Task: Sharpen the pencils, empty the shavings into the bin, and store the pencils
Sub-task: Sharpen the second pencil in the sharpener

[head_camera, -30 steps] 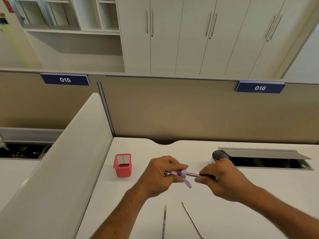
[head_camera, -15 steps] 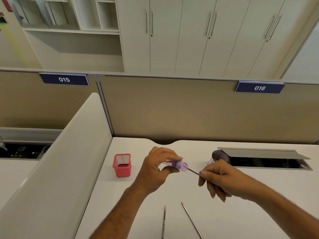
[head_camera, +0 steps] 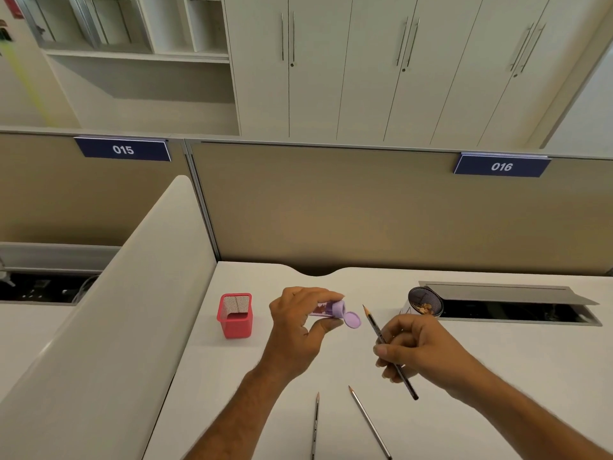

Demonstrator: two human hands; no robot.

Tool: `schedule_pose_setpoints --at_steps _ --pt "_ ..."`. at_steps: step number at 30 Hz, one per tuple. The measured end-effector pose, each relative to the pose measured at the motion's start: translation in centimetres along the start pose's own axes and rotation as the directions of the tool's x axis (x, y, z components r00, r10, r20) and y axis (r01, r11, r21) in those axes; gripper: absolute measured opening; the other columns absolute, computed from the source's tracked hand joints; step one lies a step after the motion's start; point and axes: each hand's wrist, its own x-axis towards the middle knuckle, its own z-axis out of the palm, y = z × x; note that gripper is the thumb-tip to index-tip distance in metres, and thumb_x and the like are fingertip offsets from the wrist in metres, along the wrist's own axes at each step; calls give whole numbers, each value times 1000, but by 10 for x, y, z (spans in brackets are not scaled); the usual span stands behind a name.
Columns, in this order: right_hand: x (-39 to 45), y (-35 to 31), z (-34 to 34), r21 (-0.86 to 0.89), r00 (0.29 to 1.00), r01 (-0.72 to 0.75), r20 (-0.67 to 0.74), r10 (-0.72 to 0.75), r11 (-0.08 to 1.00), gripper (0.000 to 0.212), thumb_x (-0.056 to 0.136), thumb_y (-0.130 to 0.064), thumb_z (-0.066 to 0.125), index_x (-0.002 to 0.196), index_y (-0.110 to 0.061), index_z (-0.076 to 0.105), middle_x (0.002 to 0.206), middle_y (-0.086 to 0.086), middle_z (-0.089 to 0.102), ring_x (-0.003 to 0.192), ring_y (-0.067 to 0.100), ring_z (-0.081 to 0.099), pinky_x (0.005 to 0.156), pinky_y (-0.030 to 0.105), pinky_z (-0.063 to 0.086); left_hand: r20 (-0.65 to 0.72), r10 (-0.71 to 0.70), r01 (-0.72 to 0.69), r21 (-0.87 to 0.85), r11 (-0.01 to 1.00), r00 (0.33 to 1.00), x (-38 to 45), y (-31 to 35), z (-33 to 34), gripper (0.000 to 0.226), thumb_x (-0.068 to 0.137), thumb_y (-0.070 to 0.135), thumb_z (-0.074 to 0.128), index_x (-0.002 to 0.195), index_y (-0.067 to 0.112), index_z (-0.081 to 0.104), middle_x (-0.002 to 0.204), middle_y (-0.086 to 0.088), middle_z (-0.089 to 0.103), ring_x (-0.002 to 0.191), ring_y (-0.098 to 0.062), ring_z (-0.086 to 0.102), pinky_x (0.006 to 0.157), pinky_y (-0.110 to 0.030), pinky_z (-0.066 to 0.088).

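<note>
My left hand (head_camera: 300, 330) grips a purple sharpener (head_camera: 333, 309) above the white desk (head_camera: 481, 346); its round lid (head_camera: 352, 319) hangs open at the right end. My right hand (head_camera: 419, 351) pinches a dark pencil (head_camera: 374, 328) whose sharp tip points up and left, a short gap away from the sharpener. Two more pencils lie on the desk near me, one (head_camera: 315, 424) pointing straight away and one (head_camera: 370, 423) slanted. A red mesh cup (head_camera: 235, 315) stands to the left. A dark mesh bin (head_camera: 425, 301) holding shavings sits to the right.
A long cable slot with a raised grey flap (head_camera: 507, 295) runs along the desk's back right. A tan partition (head_camera: 365, 210) closes the back, and a white divider (head_camera: 109, 327) borders the left side. White cabinets stand beyond.
My right hand has pulled the pencil out of the sharpener and drawn back to the right and down. The sharpener's lid now hangs open, and my left hand has barely moved.
</note>
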Motion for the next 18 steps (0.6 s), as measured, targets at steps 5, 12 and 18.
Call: schedule_pose_setpoints --at_steps 5,12,18 --pt "3 3 3 -3 1000 -3 -10 3 1000 21 79 -7 78 87 3 62 74 23 74 62 33 69 63 41 60 17 -18 18 13 1000 1000 -1 0 1 26 82 35 68 107 31 67 108 17 68 106 -5 54 88 -31 44" --pt "5 24 11 46 992 4 -123 2 999 10 77 -5 80 80 -1 71 82 16 71 70 36 73 61 43 62 -21 -124 124 26 992 992 -6 -11 4 26 81 37 69 106 37 63 105 31 61 103 -3 53 84 -40 53" --pt "26 89 38 -200 967 -106 -250 54 974 9 71 -20 83 68 -19 75 62 2 74 62 18 73 68 40 63 13 -331 330 25 944 944 -27 -39 12 28 80 25 76 105 31 63 101 11 71 93 -13 67 79 -25 59"
